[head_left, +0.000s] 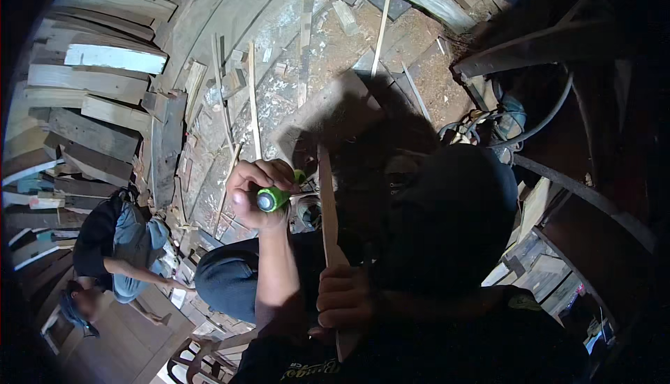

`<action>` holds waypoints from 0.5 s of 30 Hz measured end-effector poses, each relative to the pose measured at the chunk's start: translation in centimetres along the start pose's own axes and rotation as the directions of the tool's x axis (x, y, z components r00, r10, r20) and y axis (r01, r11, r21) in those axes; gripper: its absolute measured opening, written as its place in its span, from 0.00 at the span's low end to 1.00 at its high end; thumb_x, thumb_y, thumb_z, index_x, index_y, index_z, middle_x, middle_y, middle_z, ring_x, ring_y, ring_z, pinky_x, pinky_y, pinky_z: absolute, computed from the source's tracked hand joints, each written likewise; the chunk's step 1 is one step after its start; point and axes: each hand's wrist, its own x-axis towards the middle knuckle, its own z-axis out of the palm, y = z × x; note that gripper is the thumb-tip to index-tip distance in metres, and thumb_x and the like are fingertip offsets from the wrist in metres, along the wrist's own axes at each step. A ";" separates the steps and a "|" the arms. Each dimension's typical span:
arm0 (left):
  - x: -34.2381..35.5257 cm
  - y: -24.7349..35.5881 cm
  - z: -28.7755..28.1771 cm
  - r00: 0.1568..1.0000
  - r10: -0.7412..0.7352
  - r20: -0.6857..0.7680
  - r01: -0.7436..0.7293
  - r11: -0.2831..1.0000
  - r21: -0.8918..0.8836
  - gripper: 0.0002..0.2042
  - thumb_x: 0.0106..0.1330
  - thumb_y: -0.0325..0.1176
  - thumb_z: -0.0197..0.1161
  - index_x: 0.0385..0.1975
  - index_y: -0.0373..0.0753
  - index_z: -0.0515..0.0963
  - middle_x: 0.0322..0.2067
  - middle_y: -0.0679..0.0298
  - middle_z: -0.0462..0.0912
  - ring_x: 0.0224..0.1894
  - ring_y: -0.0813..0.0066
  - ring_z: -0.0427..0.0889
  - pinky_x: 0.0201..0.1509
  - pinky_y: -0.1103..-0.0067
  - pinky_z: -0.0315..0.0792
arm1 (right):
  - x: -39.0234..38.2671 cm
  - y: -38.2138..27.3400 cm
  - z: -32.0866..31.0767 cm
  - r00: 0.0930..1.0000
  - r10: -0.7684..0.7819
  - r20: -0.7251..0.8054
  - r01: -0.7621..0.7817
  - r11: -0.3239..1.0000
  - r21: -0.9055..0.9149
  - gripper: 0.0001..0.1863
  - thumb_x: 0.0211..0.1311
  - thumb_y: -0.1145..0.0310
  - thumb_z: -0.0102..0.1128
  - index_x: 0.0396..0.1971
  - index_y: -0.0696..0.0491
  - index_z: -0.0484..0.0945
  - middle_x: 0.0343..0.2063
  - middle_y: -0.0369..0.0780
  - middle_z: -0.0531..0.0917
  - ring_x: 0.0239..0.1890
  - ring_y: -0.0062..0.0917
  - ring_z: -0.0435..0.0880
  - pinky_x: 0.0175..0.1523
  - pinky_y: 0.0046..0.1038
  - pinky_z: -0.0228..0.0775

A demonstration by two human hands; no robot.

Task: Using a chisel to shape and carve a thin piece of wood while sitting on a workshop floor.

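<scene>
My left hand [252,187] is raised in front of me, its fingers wrapped round a green handle [279,197] with a pale round end. What tool the handle belongs to is hidden by the hand and the shadow. Close to my body, my right hand [343,297] grips a long, narrow piece of wood [329,209] near its lower end. The wood stands lengthwise in the view, its tip beyond my hands and just right of the green handle. My knees are on either side of it, and a dark shadow falls over much of the right side.
Stacked boards [98,80] line the left side. Thin strips [254,105], offcuts and sawdust litter the floor. A hose or cable [551,122] curls at the right beside dark curved beams [537,53]. A co-worker [115,251] crouches at the lower left.
</scene>
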 end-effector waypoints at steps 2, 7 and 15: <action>0.1 -0.9 -0.2 0.995 -0.007 -0.098 0.008 1.000 0.011 0.26 0.70 0.58 0.40 0.25 0.39 0.66 0.15 0.60 0.70 0.13 0.71 0.65 0.19 0.76 0.63 | 0.2 -0.3 -0.2 0.997 0.029 -0.072 -0.027 0.999 0.028 0.15 0.49 0.66 0.71 0.15 0.49 0.70 0.17 0.32 0.72 0.20 0.23 0.74 0.33 0.30 0.69; 1.5 -1.3 0.2 0.876 0.154 -0.458 -0.031 0.964 0.265 0.23 0.68 0.55 0.50 0.25 0.39 0.67 0.21 0.65 0.66 0.24 0.75 0.66 0.27 0.78 0.64 | 0.6 -0.2 -0.6 0.994 0.053 -0.095 -0.049 0.998 0.044 0.16 0.48 0.65 0.72 0.16 0.49 0.70 0.18 0.32 0.73 0.21 0.24 0.74 0.36 0.31 0.70; 1.6 6.3 5.2 0.828 0.285 -0.482 -0.036 0.886 0.462 0.06 0.68 0.33 0.54 0.31 0.40 0.66 0.26 0.59 0.75 0.27 0.66 0.78 0.34 0.73 0.76 | -0.1 -0.3 -1.4 0.994 0.086 -0.071 -0.085 0.996 0.020 0.16 0.45 0.67 0.72 0.16 0.48 0.69 0.17 0.32 0.73 0.21 0.24 0.74 0.36 0.31 0.70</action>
